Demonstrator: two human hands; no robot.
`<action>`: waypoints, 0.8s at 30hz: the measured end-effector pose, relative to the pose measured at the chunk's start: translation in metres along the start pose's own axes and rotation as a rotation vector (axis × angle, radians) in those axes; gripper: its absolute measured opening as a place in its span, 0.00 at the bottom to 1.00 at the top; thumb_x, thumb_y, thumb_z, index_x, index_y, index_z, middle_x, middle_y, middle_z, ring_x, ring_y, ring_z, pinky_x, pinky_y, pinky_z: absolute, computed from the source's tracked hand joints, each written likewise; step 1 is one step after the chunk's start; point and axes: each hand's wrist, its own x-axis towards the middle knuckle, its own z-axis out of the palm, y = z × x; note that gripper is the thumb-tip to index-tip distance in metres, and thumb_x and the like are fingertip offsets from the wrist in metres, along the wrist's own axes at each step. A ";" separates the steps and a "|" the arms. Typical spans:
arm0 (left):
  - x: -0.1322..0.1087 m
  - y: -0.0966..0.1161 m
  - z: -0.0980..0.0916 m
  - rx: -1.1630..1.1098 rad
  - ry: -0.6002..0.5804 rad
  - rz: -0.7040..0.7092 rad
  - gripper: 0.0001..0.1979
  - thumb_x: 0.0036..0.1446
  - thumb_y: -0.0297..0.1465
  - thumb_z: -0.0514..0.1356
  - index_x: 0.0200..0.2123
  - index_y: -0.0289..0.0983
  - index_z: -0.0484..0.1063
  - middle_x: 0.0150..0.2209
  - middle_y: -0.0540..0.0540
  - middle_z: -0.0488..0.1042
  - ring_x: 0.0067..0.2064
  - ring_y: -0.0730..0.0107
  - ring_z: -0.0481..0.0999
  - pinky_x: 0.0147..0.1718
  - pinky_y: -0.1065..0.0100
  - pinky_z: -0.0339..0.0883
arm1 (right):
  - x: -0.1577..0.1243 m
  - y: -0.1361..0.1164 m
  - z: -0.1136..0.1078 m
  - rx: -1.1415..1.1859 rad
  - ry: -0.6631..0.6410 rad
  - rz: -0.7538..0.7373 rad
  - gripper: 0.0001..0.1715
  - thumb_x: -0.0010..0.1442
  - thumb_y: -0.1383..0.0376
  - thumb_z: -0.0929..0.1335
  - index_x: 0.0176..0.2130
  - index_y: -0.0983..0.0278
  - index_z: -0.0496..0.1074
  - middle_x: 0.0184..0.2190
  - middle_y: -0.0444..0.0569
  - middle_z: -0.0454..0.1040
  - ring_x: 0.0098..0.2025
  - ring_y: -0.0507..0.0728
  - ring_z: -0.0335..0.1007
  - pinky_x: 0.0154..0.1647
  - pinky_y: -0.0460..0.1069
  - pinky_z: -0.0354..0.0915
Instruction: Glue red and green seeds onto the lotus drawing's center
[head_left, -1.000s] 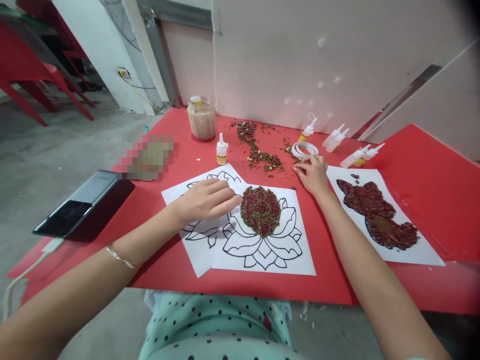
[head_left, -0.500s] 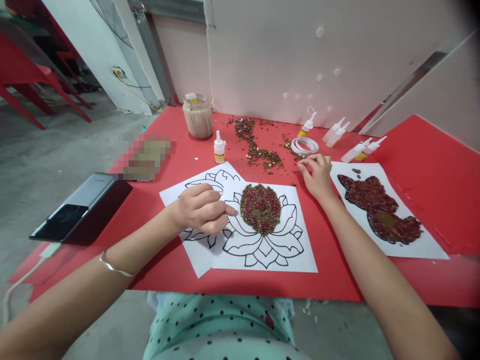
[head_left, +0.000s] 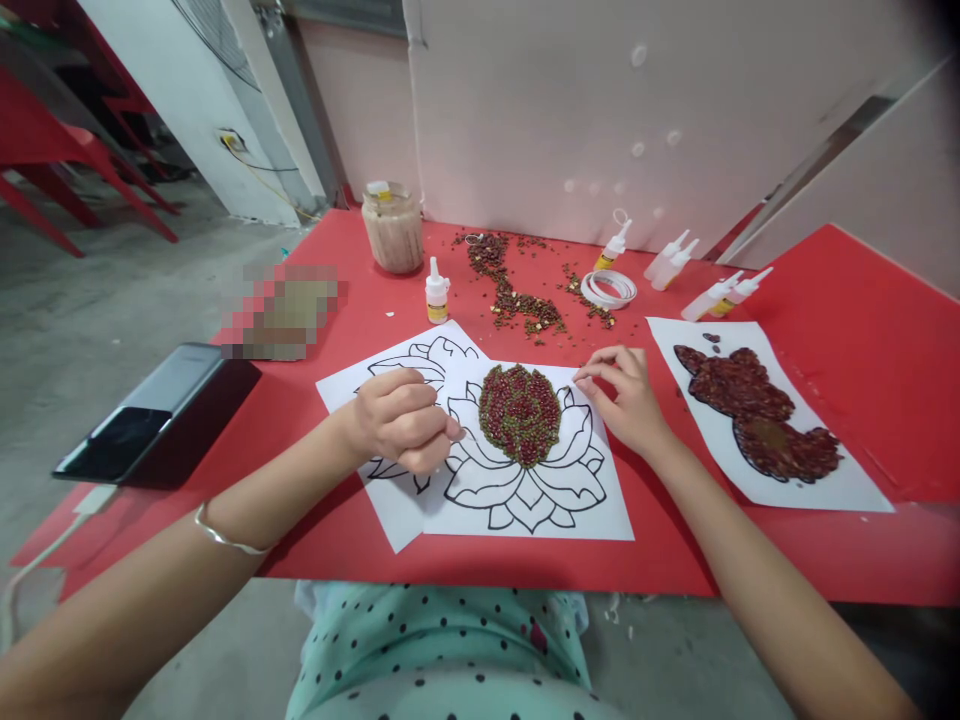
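Observation:
A white sheet with a black-outlined lotus drawing lies in front of me. Red and green beans cover the flower's middle, while its petals are bare. My left hand is curled into a fist above the left edge of this sheet, over a second line drawing tucked partly under it. Whatever that fist holds, if anything, is hidden. At the sheet's upper right corner, my right hand has thumb and fingertips drawn together; anything between them is too small to make out.
Loose beans are strewn behind the sheets, beside a tape roll. A glue bottle and a jar stand left of them. More bottles are at back right. A bean-covered picture lies right, a phone left.
My right hand has come from the loose beans near the tape down to the lotus sheet's upper right corner. My left hand stays in place, its pointing finger now more curled.

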 end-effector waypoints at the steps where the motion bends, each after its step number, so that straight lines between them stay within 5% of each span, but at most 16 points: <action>1: 0.001 0.000 0.000 0.022 0.102 0.164 0.13 0.55 0.24 0.56 0.27 0.43 0.54 0.18 0.58 0.58 0.22 0.75 0.60 0.22 0.70 0.60 | -0.001 -0.002 0.000 0.009 -0.015 -0.012 0.07 0.60 0.61 0.65 0.33 0.57 0.74 0.37 0.50 0.67 0.45 0.60 0.60 0.49 0.60 0.61; 3: 0.005 -0.001 0.001 0.114 0.242 0.338 0.13 0.55 0.23 0.57 0.28 0.43 0.55 0.21 0.58 0.61 0.26 0.75 0.65 0.24 0.70 0.62 | -0.002 -0.003 0.001 0.017 -0.044 -0.042 0.07 0.60 0.62 0.66 0.33 0.57 0.74 0.37 0.50 0.67 0.45 0.60 0.60 0.49 0.59 0.61; 5: 0.008 -0.001 0.003 0.236 0.268 0.323 0.11 0.56 0.24 0.57 0.29 0.43 0.57 0.23 0.56 0.63 0.29 0.75 0.67 0.26 0.71 0.64 | -0.002 -0.003 0.002 0.014 -0.066 -0.067 0.07 0.60 0.62 0.66 0.33 0.57 0.75 0.38 0.50 0.67 0.45 0.60 0.59 0.49 0.59 0.61; 13: 0.005 -0.005 0.014 0.275 0.178 -0.023 0.10 0.59 0.29 0.59 0.39 0.41 0.58 0.28 0.54 0.69 0.30 0.75 0.70 0.28 0.70 0.64 | -0.002 0.000 0.001 -0.071 -0.086 -0.103 0.08 0.59 0.62 0.67 0.32 0.57 0.77 0.38 0.51 0.68 0.44 0.60 0.59 0.45 0.58 0.60; 24: 0.004 -0.009 0.012 0.422 0.014 0.054 0.04 0.57 0.30 0.59 0.29 0.39 0.66 0.33 0.48 0.67 0.36 0.69 0.68 0.31 0.67 0.64 | 0.001 0.009 -0.002 -0.176 -0.070 -0.115 0.09 0.59 0.61 0.66 0.32 0.57 0.77 0.39 0.51 0.69 0.44 0.61 0.58 0.44 0.58 0.59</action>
